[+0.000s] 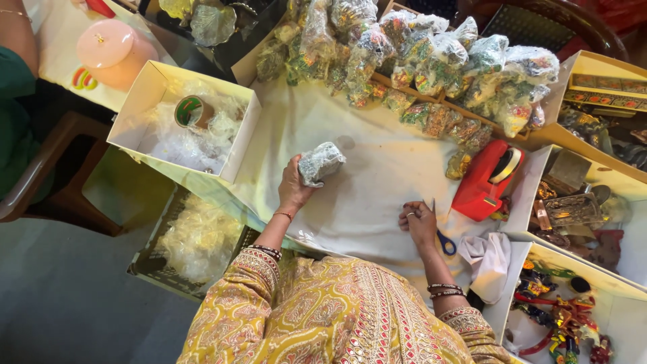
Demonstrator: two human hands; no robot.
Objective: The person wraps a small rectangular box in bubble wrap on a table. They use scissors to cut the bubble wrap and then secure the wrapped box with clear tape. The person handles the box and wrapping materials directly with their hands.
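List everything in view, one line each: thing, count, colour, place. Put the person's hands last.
wrapped bundle: one, grey-white, centre of cloth
white cloth: one, covers the table
scissors: one, blue handles, by the right hand
tape dispenser: one, red, right of cloth
wrapped figurines: many, clear plastic, top row
tape roll: one, green-brown, in the left white box
pink container: one, top left
plastic crate: one, dark, lower left
left hand: holds the bundle
right hand: on the scissors

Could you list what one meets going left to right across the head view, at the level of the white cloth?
White box with tape roll → left hand holding wrapped bundle → right hand holding scissors → red tape dispenser.
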